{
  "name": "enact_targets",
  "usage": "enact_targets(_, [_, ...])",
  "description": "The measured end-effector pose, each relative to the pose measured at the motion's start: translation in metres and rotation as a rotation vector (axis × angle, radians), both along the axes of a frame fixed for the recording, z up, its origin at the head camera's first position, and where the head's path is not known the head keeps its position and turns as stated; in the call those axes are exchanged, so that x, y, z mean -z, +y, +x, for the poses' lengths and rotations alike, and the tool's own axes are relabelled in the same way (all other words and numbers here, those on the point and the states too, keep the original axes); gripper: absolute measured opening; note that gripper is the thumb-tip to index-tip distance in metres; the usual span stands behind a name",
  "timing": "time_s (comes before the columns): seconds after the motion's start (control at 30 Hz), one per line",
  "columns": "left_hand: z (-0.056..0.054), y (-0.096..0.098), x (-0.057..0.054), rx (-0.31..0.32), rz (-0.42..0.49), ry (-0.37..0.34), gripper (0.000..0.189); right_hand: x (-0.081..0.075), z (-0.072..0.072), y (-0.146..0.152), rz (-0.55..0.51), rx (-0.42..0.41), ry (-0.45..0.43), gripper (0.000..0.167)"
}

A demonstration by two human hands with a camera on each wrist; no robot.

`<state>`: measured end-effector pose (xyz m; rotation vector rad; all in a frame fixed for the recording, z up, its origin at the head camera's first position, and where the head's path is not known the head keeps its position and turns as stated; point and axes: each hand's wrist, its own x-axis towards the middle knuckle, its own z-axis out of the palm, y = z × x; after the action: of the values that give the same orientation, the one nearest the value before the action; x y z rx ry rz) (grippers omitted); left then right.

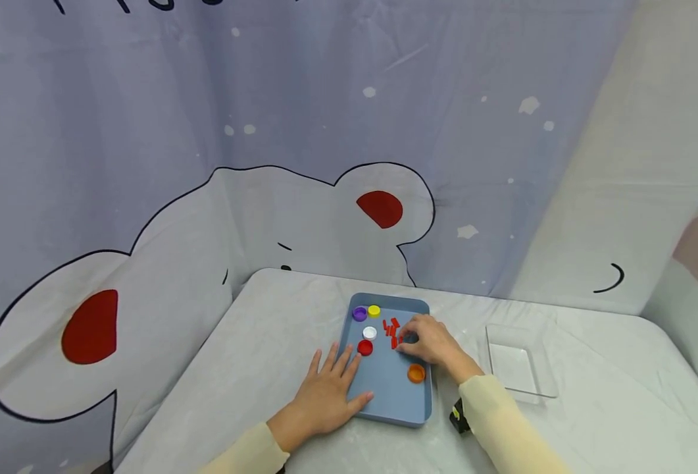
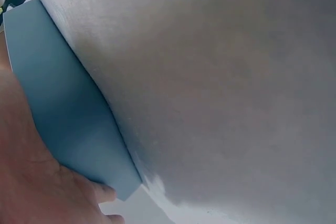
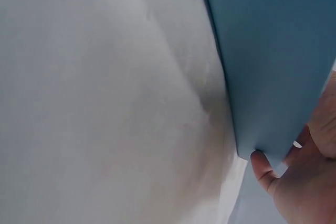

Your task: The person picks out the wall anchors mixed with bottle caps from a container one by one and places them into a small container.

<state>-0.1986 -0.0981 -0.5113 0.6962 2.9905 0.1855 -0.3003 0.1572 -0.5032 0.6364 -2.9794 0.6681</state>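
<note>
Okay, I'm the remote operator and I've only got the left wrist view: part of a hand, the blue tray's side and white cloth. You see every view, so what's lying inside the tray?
Observer: The head view shows five round lids in the tray: purple, yellow, white, red and orange.
Operator: And where's the right hand?
Observer: The right hand is over the tray's right side, its fingertips by some small red pieces.
Operator: Anything beyond the tray on that side?
Observer: Yes, a clear box on the white cloth, to the tray's right.
</note>
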Motion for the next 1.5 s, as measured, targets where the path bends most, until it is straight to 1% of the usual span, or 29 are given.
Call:
enact_targets(0.27, [0.001, 0.0, -0.003, -0.003, 0.009, -0.008, 0.081, -0.008, 0.009, 0.007, -0.117, -0.011, 0.019, 0.02])
enact_targets(0.43, [0.002, 0.0, -0.004, -0.019, 0.023, -0.023, 0.082, -0.016, 0.019, 0.012, -0.192, -0.013, 0.018, 0.024])
enact_targets(0.53, [0.001, 0.001, -0.005, -0.03, 0.034, -0.018, 0.082, -0.02, 0.025, 0.015, -0.247, -0.011, 0.027, 0.025])
enact_targets(0.63, [0.0, 0.001, -0.003, -0.035, 0.042, -0.002, 0.082, -0.023, 0.029, 0.016, -0.289, -0.026, 0.042, 0.025])
enact_targets(0.87, [0.001, 0.0, 0.001, -0.048, 0.043, 0.031, 0.084, -0.026, 0.038, 0.02, -0.35, -0.073, 0.091, 0.022])
enact_targets(1.0, [0.001, 0.001, 0.002, -0.061, 0.045, 0.025, 0.085, -0.029, 0.046, 0.025, -0.399, -0.084, 0.133, 0.02])
enact_targets(1.2, [0.004, 0.002, 0.0, -0.085, 0.045, 0.02, 0.086, -0.034, 0.054, 0.034, -0.412, -0.084, 0.147, 0.019])
enact_targets(1.37, [0.005, 0.001, -0.001, -0.088, 0.073, 0.032, 0.086, -0.037, 0.06, 0.044, -0.408, -0.072, 0.161, 0.021])
enact_targets(1.5, [0.005, 0.001, 0.001, -0.088, 0.09, 0.035, 0.085, -0.038, 0.064, 0.053, -0.393, -0.05, 0.179, 0.021])
